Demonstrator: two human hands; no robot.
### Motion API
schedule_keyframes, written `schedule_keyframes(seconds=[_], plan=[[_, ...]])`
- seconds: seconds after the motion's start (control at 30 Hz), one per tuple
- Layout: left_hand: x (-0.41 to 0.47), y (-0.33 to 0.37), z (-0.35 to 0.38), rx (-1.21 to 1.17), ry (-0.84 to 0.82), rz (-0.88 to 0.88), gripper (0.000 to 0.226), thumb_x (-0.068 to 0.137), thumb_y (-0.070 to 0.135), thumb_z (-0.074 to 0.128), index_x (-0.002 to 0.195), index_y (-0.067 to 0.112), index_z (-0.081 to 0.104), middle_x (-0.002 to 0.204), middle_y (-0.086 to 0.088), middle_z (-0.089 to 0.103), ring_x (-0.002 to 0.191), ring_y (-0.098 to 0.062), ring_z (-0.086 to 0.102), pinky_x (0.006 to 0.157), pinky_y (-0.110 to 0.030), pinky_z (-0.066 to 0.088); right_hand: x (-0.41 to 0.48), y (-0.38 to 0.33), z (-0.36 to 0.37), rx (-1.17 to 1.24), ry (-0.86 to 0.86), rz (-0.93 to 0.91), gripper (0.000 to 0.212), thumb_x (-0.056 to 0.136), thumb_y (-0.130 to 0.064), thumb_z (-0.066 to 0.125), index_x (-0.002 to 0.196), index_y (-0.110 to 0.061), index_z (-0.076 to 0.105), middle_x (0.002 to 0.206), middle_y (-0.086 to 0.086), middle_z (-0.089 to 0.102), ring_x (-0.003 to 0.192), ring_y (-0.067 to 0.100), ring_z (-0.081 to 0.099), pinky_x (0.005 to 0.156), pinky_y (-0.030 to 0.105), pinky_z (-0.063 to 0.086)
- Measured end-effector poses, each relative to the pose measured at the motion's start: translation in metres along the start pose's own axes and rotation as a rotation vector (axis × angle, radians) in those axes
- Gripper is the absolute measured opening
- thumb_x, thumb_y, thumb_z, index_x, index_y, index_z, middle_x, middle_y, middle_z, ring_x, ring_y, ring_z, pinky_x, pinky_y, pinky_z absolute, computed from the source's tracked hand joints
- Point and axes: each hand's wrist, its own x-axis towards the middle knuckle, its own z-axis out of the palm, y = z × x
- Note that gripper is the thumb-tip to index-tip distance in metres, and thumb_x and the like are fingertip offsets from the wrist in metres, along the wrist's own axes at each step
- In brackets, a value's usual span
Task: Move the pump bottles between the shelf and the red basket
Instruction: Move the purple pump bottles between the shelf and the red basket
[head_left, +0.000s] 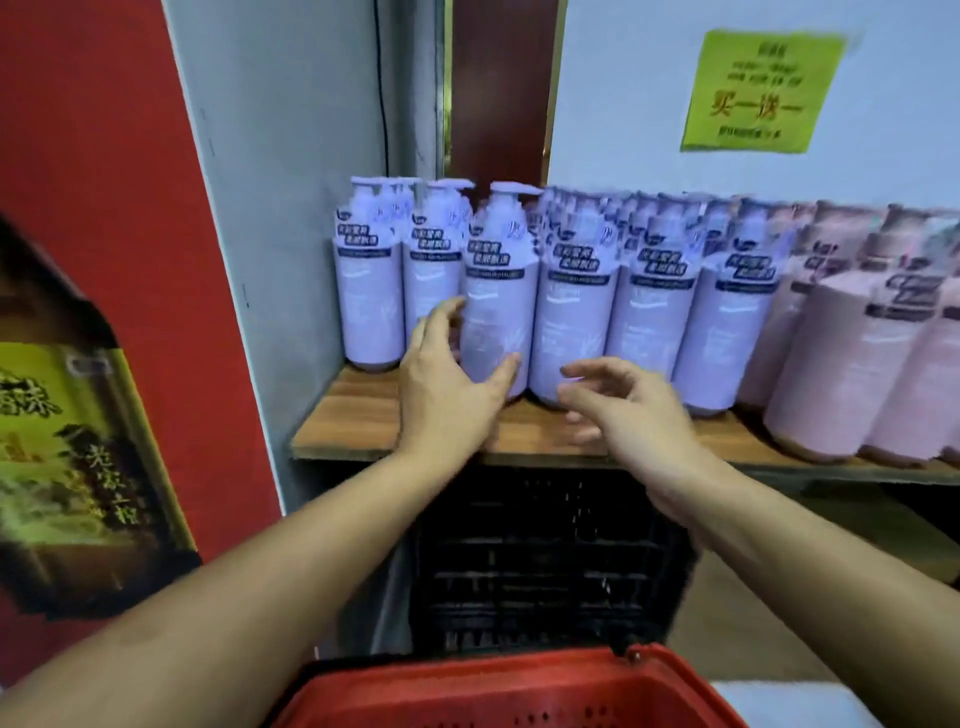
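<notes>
Lavender pump bottle (493, 312), dark label band, upright on wooden shelf (358, 415), in left hand (447, 395) grip; right hand (639, 415) grip wide.

Shelf board (363, 415): wood, brown grain showing, matt on my screen.
Lilac pump bottles (498, 322): smooth plastic, I'd say, with printed sleeves that have a soft sheen.
Pink bottles (841, 353): the same smooth plastic look, though too blurred for me to judge the finish.
Red basket (519, 691): moulded plastic, slightly glossy, with a perforated wall.
Black crate (545, 561): plastic lattice, dull.
Yellow-green sign (758, 88): paper, matt.
Grey wall (291, 156): painted, matt — I see a few scuffs.
</notes>
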Motion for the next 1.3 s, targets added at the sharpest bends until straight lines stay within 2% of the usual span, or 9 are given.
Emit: schedule_keyframes(seconds=[0.07,0.13,0.27,0.33,0.6,0.77,0.97,1.13,1.3], plan=[[0.021,-0.003,0.013,0.064,-0.060,-0.184,0.097,0.070,0.033,0.089,0.149,0.011,0.037,0.144,-0.011,0.048,0.132,-0.025,0.048,0.112,-0.033,0.035,0.020,0.003,0.003,-0.059,0.094,0.023,0.021,0.086,-0.012,0.078,0.101,-0.024,0.069,0.083,-0.010,0.071,0.093,0.025,0.072,0.083,0.044,0.061],[0.032,-0.007,0.024,0.116,-0.096,-0.273,0.113,0.067,0.040,0.090,0.155,0.012,0.025,0.154,-0.011,0.038,0.141,-0.024,0.038,0.113,-0.030,0.027,0.031,0.006,0.003,-0.160,0.153,0.053,0.040,0.084,-0.016,0.080,0.121,-0.018,0.064,0.108,0.001,0.070,0.104,0.031,0.070,0.098,0.050,0.055],[0.040,-0.013,0.042,0.106,-0.144,-0.329,0.125,0.063,0.045,0.091,0.158,0.013,0.015,0.154,-0.012,0.039,0.142,-0.027,0.037,0.113,-0.034,0.029,0.039,0.006,-0.003,-0.348,0.210,0.063,0.071,0.082,-0.025,0.083,0.143,-0.011,0.049,0.138,0.010,0.058,0.128,0.029,0.057,0.111,0.037,0.042],[0.042,-0.015,0.047,0.138,-0.170,-0.321,0.127,0.064,0.045,0.091,0.158,0.013,0.013,0.153,-0.013,0.042,0.141,-0.029,0.039,0.112,-0.035,0.029,0.042,0.005,-0.003,-0.390,0.204,0.069,0.078,0.083,-0.026,0.082,0.148,-0.008,0.044,0.144,0.012,0.054,0.136,0.029,0.050,0.115,0.038,0.037],[0.050,-0.022,0.033,0.303,-0.130,-0.223,0.094,0.059,0.049,0.089,0.132,0.016,0.042,0.123,-0.012,0.066,0.115,-0.034,0.061,0.093,-0.041,0.049,0.050,0.003,0.009,-0.526,0.182,0.044,0.078,0.082,-0.029,0.080,0.147,-0.008,0.042,0.145,0.016,0.047,0.135,0.034,0.047,0.111,0.037,0.036],[0.049,-0.033,0.011,0.370,-0.062,-0.219,0.104,0.048,0.055,0.086,0.132,0.014,0.041,0.126,-0.012,0.055,0.118,-0.035,0.056,0.094,-0.042,0.045,0.052,0.005,0.017,-0.485,0.242,0.042,0.081,0.081,-0.037,0.082,0.145,-0.008,0.042,0.142,0.016,0.044,0.134,0.035,0.047,0.111,0.038,0.034],[0.033,-0.051,-0.003,0.293,0.090,-0.201,0.110,0.055,0.047,0.086,0.145,0.013,0.032,0.137,-0.014,0.045,0.120,-0.037,0.053,0.097,-0.044,0.044,0.051,0.010,0.039,-0.408,0.319,0.127,0.094,0.077,-0.039,0.087,0.148,-0.004,0.037,0.145,0.015,0.036,0.133,0.038,0.048,0.112,0.041,0.038],[0.035,-0.056,-0.009,0.297,0.093,-0.200,0.104,0.054,0.052,0.083,0.141,0.018,0.035,0.130,-0.013,0.056,0.112,-0.039,0.058,0.089,-0.043,0.047,0.059,0.008,0.065,-0.339,0.435,0.202,0.095,0.077,-0.036,0.086,0.150,-0.009,0.032,0.148,0.016,0.040,0.139,0.037,0.041,0.112,0.040,0.035],[0.036,-0.070,-0.025,0.233,0.084,-0.195,0.105,0.051,0.061,0.074,0.141,0.026,0.034,0.131,-0.007,0.058,0.113,-0.034,0.059,0.088,-0.040,0.047,0.068,0.020,0.058,-0.343,0.347,0.101,0.101,0.071,-0.047,0.089,0.150,-0.013,0.036,0.148,0.014,0.043,0.138,0.035,0.045,0.114,0.040,0.033]])
